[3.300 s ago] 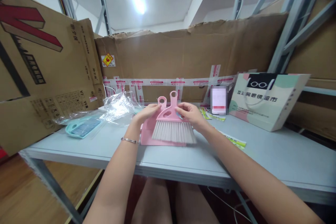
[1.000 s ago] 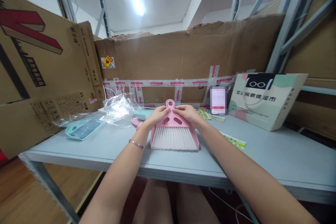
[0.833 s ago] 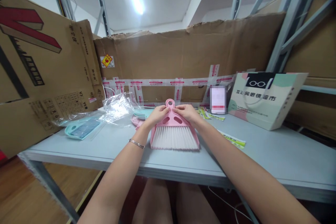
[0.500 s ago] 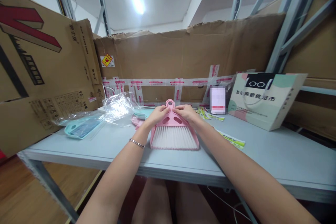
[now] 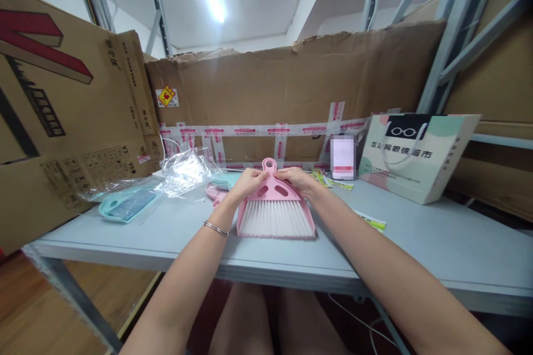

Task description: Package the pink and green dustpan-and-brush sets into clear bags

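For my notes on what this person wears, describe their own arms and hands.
The left hand and right hand wear no gloves. A thin, silver-coloured bracelet circles the left arm near the wrist; no bracelet or watch shows on the right arm. No sleeves are in view.

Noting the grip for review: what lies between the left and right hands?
In the head view, the pink brush handle lies between the left hand and the right hand.

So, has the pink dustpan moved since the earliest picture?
Yes: the pink dustpan sits further right now, judged against the taped cardboard at the back.
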